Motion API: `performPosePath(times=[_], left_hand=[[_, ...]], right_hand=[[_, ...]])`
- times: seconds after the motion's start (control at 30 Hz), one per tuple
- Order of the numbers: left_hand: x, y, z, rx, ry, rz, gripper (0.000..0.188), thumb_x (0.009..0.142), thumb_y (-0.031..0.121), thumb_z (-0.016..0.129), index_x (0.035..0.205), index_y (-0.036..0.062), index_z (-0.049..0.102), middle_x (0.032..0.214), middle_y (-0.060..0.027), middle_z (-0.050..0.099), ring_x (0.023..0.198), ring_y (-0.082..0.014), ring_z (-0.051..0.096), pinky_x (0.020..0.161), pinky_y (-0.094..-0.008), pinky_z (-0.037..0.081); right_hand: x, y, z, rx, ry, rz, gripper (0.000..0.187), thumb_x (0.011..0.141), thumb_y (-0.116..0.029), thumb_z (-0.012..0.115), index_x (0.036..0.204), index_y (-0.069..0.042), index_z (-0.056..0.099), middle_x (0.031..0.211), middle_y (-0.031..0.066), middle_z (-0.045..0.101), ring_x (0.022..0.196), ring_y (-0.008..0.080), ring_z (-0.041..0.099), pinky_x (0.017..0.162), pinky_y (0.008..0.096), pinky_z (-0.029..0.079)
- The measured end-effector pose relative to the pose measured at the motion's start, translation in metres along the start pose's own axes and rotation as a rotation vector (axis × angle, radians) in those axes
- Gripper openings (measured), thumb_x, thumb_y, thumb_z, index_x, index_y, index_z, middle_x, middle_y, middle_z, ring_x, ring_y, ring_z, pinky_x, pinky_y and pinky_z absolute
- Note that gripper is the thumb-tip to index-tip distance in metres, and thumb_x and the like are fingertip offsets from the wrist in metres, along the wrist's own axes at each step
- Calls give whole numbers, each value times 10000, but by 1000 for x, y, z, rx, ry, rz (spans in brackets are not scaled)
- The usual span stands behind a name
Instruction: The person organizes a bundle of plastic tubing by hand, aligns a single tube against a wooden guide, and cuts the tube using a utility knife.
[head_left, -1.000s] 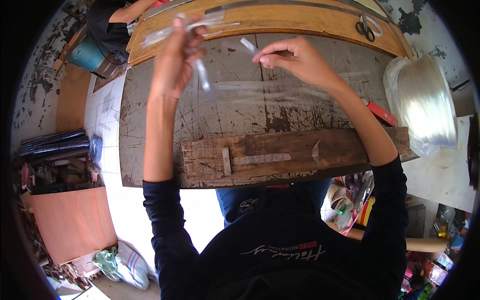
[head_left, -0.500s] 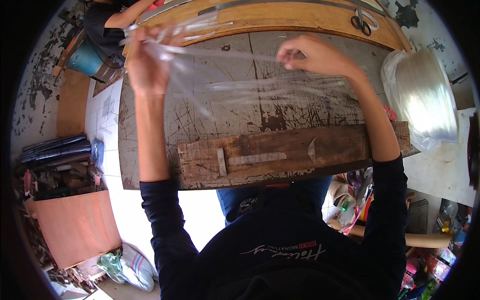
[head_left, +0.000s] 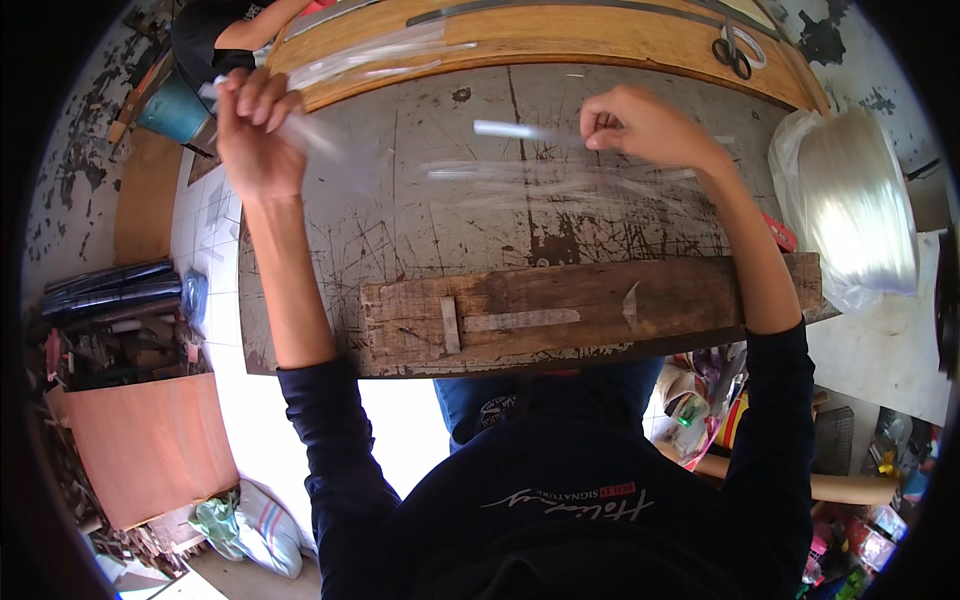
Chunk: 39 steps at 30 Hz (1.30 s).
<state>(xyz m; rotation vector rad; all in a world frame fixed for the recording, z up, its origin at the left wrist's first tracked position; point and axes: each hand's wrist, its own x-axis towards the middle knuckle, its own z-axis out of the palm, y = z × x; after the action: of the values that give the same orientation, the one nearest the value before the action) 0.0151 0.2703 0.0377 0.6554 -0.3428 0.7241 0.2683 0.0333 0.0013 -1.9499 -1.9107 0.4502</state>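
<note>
We are facing a broad, scarred grey worktable, with a long yellow-brown wooden board running along its far edge. A bulky roll of clear plastic, partly wrapped in see-through film, is resting at the table's right side. A weathered brown wooden plank is lying along the near edge. We are holding our hands well apart: the left hand is curling around a blurred bundle of clear plastic strips near the far left corner, while the right hand is pinching a single clear strip pointing leftward. Nearer us, loose transparent strips are lying across the tabletop. Black-handled scissors are lying on the board's right part, beside a white tape ring.
</note>
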Motion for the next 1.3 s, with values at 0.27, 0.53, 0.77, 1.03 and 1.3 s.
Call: performPosePath(times=[0.27, 0.53, 0.77, 1.03, 1.3], left_hand=[[-8, -77, 30, 569, 244, -258, 255, 933, 287, 382, 827, 63, 443, 708, 8, 384, 622, -62, 320, 526, -179, 319], [-13, -87, 37, 684, 284, -284, 322, 895, 237, 491, 1088, -20, 511, 801, 1, 471, 642, -33, 344, 495, -157, 286], [-11, -83, 37, 786, 225, -192, 204, 859, 147, 546, 978, -11, 594, 879, -8, 573, 662, -15, 400, 499, -156, 288], [-4, -57, 18, 498, 320, 85, 160, 876, 141, 512, 939, 6, 569, 784, -4, 524, 608, -34, 384, 498, -154, 313], [-10, 59, -16, 166, 174, 230, 139, 865, 199, 501, 757, 135, 561, 848, -7, 537, 764, -117, 487, 714, -266, 405]], right_hand=[[4, -36, -14, 555, 119, -84, 96, 834, -120, 566, 829, -26, 545, 741, 5, 553, 724, 85, 557, 687, 234, 441], [8, -45, -4, 682, 120, -110, 113, 850, -128, 544, 844, -15, 541, 741, 10, 549, 704, 82, 551, 670, 228, 458], [10, -44, 3, 658, 135, -81, 128, 864, -96, 499, 885, 6, 573, 681, 21, 538, 582, 75, 484, 549, 215, 419], [9, -41, 0, 565, 66, -79, 163, 882, -135, 474, 934, -17, 574, 637, -9, 484, 559, 51, 423, 513, 196, 362], [7, -37, 8, 305, 9, 19, 120, 867, -113, 474, 872, -19, 549, 629, 20, 565, 501, 75, 438, 498, 230, 371]])
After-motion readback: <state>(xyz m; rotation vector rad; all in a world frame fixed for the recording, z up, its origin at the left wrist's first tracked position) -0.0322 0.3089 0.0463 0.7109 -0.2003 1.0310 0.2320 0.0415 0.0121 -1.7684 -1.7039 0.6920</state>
